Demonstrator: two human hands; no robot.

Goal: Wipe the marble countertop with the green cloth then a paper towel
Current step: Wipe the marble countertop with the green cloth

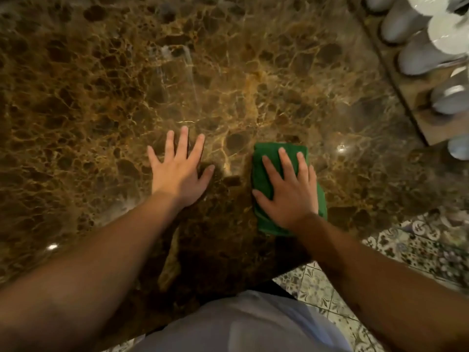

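Brown marble with golden veining makes up the polished surface (106, 92) that fills most of the head view. Both hands are laid on it, palms down, just beside each other but apart.

The left hand (177, 171) is pressed flat on the bare stone a little to the 7 o'clock side of the frame's centre, fingers spread and pointing toward 12 o'clock; nothing is grasped by it. The right hand (289, 191) is seen at 3 o'clock from the left one, resting on top of the folded green cloth (261, 174). Its fingers are extended and slightly spread over the fabric, so the cloth is pinned under the palm rather than clenched. The cloth lies flat on the stone near the surface's front edge, with its folded far end showing beyond the fingertips toward 12 o'clock and its near end showing beneath the wrist toward 6 o'clock.

Bare forearms are seen reaching in from 7 and 5 o'clock, and a light grey garment (243, 323) is visible at 6 o'clock. Patterned floor tiles (416, 250) appear at 4 to 5 o'clock past the edge of the stone. At 1 to 2 o'clock a row of pale grey rounded objects (421, 57) is set along a wooden board (416, 97); they are too blurred to be identified.
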